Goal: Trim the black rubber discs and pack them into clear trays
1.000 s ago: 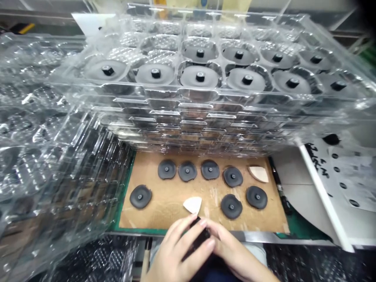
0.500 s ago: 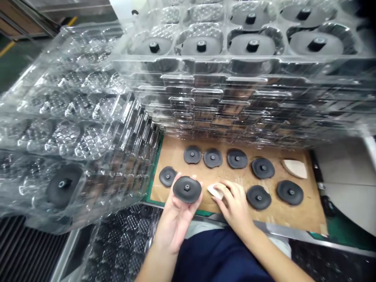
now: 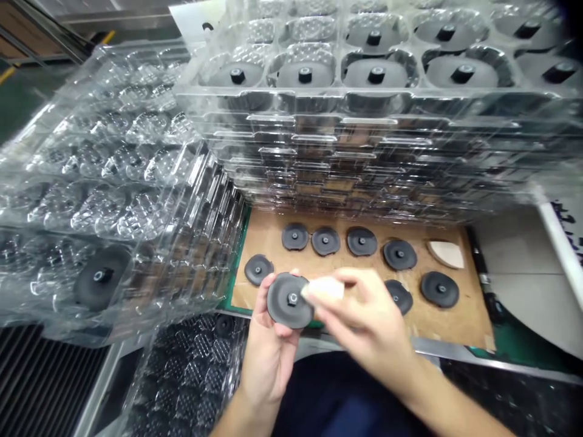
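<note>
My left hand (image 3: 268, 352) grips a dark grey, rounded disc (image 3: 285, 306) by its edges, its short hexagonal stem facing up. Between the fingers of my right hand (image 3: 368, 328) is a small white pad (image 3: 327, 286), blurred by motion. The pad is at the right side of the held disc, close to the stem; whether it touches, I cannot tell. Similar discs lie on the brown board, among them one (image 3: 258, 269) just left of my left hand and another (image 3: 399, 297) partly hidden behind my right hand.
Stacked clear plastic trays (image 3: 319, 130) rise behind the brown board (image 3: 337, 267), with discs in the top one. More clear trays (image 3: 150, 200) stand at the left, holding a disc (image 3: 102, 276). A pale wedge-shaped pad (image 3: 446, 253) lies at the board's right.
My right hand has moved left and up with the white pad, bringing it to the held disc. My left hand has tilted the disc slightly. The view has shifted a little.
</note>
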The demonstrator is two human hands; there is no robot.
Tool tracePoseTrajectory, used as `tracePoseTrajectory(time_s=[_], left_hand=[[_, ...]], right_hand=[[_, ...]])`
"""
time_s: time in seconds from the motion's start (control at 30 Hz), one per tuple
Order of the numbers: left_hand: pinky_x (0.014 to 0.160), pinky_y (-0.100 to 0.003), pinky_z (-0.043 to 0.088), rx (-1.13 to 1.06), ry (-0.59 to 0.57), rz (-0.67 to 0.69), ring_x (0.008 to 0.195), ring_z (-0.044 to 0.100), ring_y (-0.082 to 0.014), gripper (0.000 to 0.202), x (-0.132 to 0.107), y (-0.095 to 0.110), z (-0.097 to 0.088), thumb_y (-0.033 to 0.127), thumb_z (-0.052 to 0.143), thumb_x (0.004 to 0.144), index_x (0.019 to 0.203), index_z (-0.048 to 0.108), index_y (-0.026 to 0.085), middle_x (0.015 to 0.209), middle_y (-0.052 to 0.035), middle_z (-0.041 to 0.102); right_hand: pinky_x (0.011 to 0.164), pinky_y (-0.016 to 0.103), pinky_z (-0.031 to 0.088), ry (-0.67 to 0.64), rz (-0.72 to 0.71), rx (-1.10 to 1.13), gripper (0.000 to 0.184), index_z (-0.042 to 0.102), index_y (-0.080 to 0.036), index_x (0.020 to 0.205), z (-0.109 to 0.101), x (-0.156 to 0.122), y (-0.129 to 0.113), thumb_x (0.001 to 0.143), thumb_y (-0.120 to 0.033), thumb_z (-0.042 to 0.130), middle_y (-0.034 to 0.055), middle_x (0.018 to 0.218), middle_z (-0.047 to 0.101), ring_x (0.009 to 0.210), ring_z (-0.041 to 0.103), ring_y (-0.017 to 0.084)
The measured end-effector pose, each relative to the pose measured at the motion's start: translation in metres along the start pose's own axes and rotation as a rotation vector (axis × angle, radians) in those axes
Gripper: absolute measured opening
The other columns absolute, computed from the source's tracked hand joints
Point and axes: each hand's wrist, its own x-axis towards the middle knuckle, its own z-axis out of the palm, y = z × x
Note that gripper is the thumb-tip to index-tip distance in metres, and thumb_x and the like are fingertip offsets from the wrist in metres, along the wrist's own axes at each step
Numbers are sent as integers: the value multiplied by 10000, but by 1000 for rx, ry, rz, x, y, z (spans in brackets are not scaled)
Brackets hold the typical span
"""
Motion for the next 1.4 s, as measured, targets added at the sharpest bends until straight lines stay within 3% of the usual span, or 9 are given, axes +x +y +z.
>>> tracePoseTrajectory(time_s=[0.17,0.33,0.47,0.63,0.87,1.0,1.17,1.33,1.4], left_hand=[[841,-290,544,-30,-9,-5,993,663,-230,560,-2,1,3,263,857,484,1000,650,335,1084,-3,704],[812,-224,538,-13,3,26,1010,655,-192,538,-4,0,4,223,856,499,992,657,305,1089,-22,708],[837,-291,548,-18,-13,-28,1025,649,-241,552,-4,0,3,283,850,496,1005,645,347,1120,4,696],[813,-188,528,14,-13,2,1033,644,-185,528,-4,0,9,244,850,511,997,661,326,1104,-12,702],[826,-245,543,-3,-30,-56,964,669,-195,523,-3,-2,12,259,848,520,1006,662,321,1089,-15,699],[757,-163,536,-1,9,-81,869,683,-131,522,-3,-4,12,177,848,519,988,672,324,992,15,721],[850,-269,538,31,-66,-25,974,667,-209,542,1,-2,16,290,836,538,1041,641,337,1129,-16,682],[857,-279,541,41,-59,46,1045,638,-217,520,5,2,20,305,793,608,1090,609,369,1177,-3,653],[879,-293,531,43,-68,27,1061,630,-233,536,6,4,21,310,795,604,1103,605,354,1181,-19,653]], right_hand=[[738,328,492,-18,-62,6,266,682,-228,1053,-6,-2,0,829,-150,563,78,994,556,897,523,185],[743,365,489,39,26,-36,253,684,-259,1055,-5,-3,0,843,-183,570,77,971,565,890,528,196],[735,347,494,0,-42,24,291,677,-265,1078,-5,-8,2,822,-172,575,80,1002,570,899,536,198],[790,389,484,86,47,-35,247,674,-261,1074,-14,9,13,856,-204,573,73,1007,570,941,531,210],[795,354,481,-4,-109,9,259,689,-220,1060,-10,14,-11,861,-149,538,92,1070,575,958,524,210],[801,388,475,36,-82,8,268,677,-213,1089,-8,13,-8,865,-170,537,101,1055,582,956,524,223],[786,354,488,3,-68,45,265,683,-213,1068,-11,7,-4,857,-149,535,94,1048,582,952,531,208],[815,379,480,29,-82,69,264,668,-240,1099,-14,4,-4,871,-198,543,91,1081,592,983,542,220],[794,353,498,39,-7,143,273,653,-250,1125,-16,-6,1,878,-232,538,83,1055,612,954,569,208]])
